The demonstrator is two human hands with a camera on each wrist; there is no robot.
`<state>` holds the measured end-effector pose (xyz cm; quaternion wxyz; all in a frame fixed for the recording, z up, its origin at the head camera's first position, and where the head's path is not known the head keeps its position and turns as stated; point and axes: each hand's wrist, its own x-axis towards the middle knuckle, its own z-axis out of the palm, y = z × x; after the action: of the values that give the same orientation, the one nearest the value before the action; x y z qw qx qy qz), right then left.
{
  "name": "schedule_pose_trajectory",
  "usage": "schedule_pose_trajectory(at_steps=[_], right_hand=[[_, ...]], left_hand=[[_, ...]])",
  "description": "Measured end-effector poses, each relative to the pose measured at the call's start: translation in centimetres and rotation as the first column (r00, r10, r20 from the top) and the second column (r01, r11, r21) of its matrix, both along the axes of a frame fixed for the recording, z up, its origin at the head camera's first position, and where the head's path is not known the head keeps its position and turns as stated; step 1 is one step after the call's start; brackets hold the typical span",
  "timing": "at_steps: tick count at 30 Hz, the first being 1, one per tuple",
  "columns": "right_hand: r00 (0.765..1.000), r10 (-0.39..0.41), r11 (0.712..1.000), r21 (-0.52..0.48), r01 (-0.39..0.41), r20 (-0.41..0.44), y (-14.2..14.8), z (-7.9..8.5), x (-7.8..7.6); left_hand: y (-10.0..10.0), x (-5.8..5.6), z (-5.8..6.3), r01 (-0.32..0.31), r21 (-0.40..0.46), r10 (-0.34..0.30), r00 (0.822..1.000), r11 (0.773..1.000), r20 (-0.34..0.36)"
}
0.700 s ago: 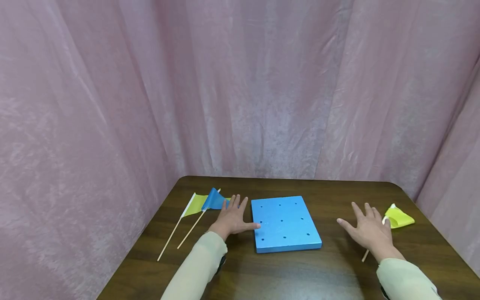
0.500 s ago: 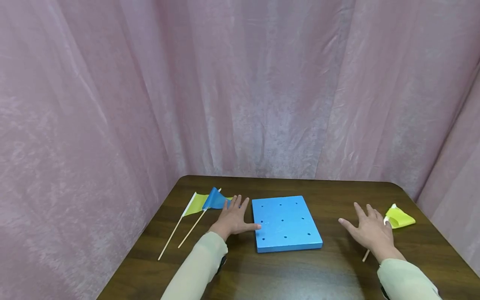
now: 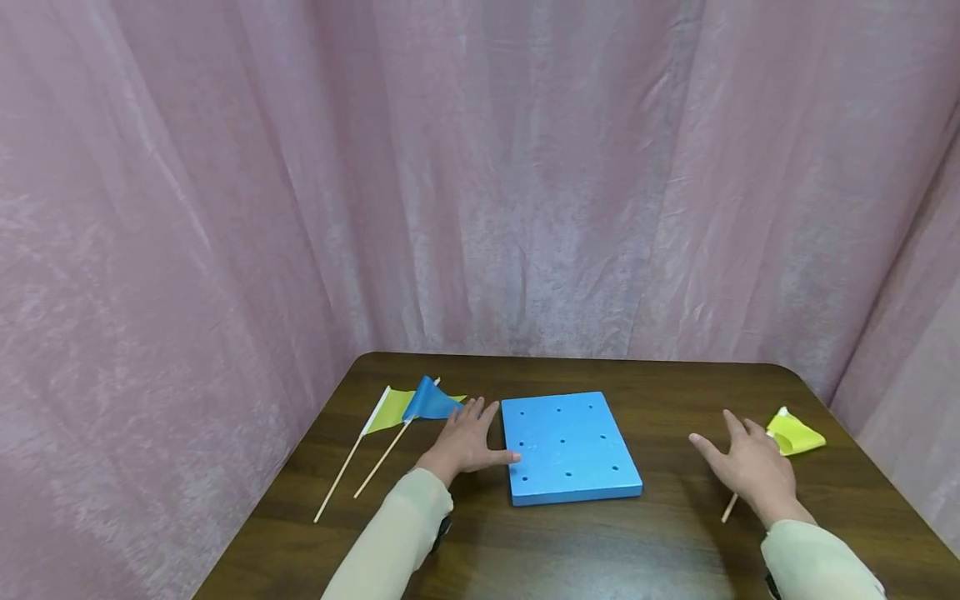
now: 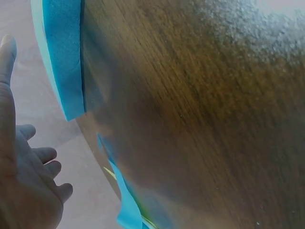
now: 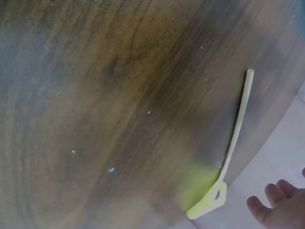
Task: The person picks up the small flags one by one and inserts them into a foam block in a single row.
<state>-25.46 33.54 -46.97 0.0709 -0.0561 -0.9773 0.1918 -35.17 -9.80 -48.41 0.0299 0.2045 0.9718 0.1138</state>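
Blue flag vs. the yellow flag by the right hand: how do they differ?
Place: the blue flag lies left of the blue board; the right yellow flag lies right of it.
Overlap: in the head view, the blue flag overlaps the left yellow flag; the right yellow flag overlaps no other flag.
Visibility: there, the right hand hides part of the right yellow flag's stick; the blue flag's stick shows below its cloth.
Shared: both lie on the table.
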Motion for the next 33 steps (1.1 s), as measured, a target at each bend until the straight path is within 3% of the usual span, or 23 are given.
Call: schedule_pose_trajectory(at_steps=[18, 27, 33], right_hand=[[0.994, -0.103, 0.978, -0.177, 0.11, 0.049, 1.7, 0.5, 0.9], [0.977, -0.189, 0.934, -0.291, 0.209, 0.097, 2.3, 0.0, 0.9], [0.966, -0.233, 0.894, -0.366, 0.259, 0.114, 2.0, -0.1, 1.4]], left_hand=[[-0.1, 0.3, -0.4, -0.047, 0.15, 0.033, 0.995, 0.988, 0.096], [-0.3, 0.7, -0.5, -0.097, 0.274, 0.04, 0.977, 0.957, 0.208], [-0.6, 0.6, -1.1, -0.098, 0.334, 0.013, 0.969, 0.937, 0.248]])
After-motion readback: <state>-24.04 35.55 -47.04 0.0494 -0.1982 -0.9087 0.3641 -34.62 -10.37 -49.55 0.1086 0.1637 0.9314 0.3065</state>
